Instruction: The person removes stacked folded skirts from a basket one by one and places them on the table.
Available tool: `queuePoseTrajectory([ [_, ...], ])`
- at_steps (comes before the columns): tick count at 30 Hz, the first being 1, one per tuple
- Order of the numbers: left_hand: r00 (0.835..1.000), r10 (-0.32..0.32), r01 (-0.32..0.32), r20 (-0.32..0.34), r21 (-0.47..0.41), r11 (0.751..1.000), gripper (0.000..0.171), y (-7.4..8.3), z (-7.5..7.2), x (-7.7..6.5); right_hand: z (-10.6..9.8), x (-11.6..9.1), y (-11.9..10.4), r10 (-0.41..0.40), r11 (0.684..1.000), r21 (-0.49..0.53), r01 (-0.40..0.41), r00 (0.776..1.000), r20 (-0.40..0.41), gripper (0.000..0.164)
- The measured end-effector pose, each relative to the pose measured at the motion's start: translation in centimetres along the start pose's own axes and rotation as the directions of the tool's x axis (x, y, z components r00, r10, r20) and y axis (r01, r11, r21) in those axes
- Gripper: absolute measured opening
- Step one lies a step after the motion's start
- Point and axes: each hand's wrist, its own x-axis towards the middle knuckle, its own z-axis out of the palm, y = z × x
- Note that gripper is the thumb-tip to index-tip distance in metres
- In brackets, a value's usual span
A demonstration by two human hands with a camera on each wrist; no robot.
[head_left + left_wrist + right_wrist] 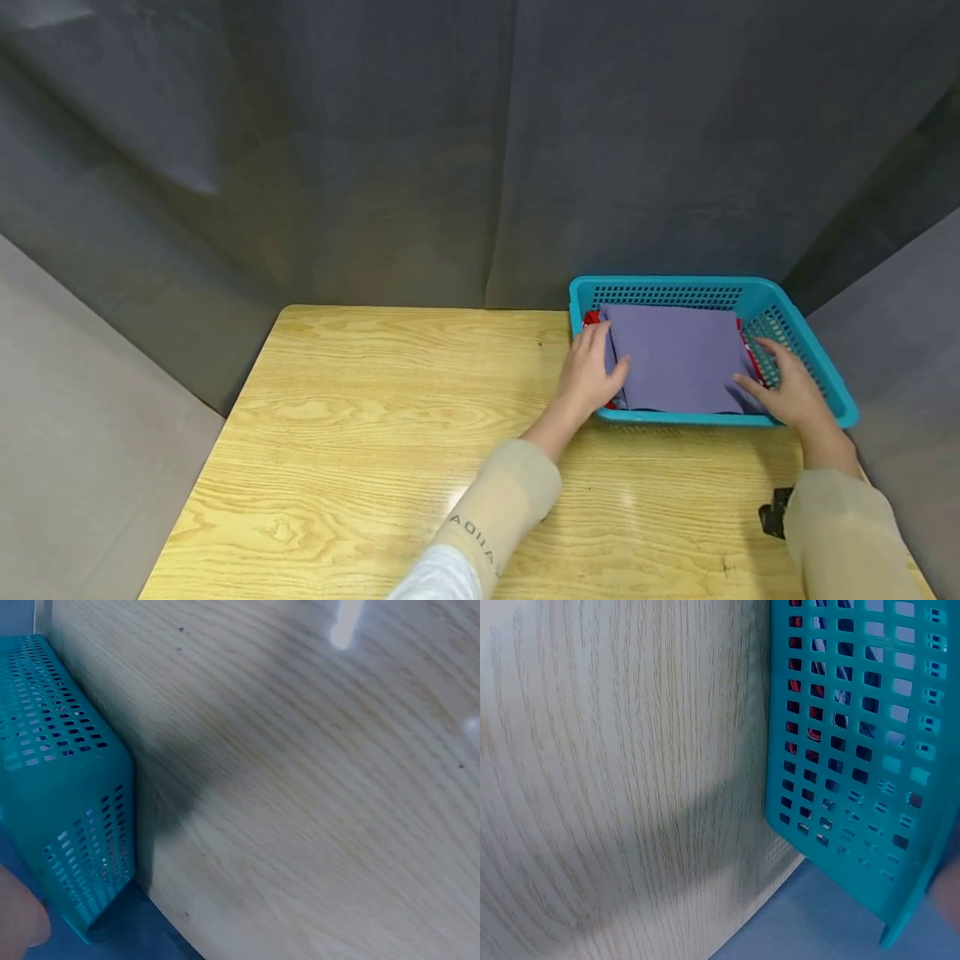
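Two bare hands work over a blue basket (667, 281), where a folded purple cloth (678, 358) lies within the walls, close to the front one. At the basket's left end, the person's left hand (588, 375) has its fingers relaxed at the cloth's edge, grasping nothing; at the right end, the right hand (787, 387) is likewise unclenched, thumb beside the cloth. Whether either presses down cannot be told. Red fabric (591, 317) peeks out inside the basket at both ends of the cloth. The likeliest mishap is a spoiled fold, should a finger snag a loose layer; uneven pressure could bunch the cloth against the basket's front wall, and a knock to the rim could shift the basket on the table (375, 433).
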Motion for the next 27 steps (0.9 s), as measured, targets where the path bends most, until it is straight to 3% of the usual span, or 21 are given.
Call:
queuePoseTrajectory([
  [10,0.979,-0.159,0.171,0.128,-0.095,0.981,0.064,1.9,0.5,0.7,0.0,0.6,0.3,0.039,0.999,0.013,-0.039,0.999,0.002,0.081],
  [18,0.951,-0.267,0.289,0.155,-0.141,0.947,0.065,3.1,1.4,0.9,0.0,1.2,0.7,0.108,0.994,0.013,-0.109,0.992,0.058,0.086],
  [27,0.898,-0.394,0.428,0.196,-0.181,0.885,0.065,4.2,2.4,1.0,0.3,1.6,1.2,0.162,0.986,0.004,-0.164,0.980,0.115,0.090],
])
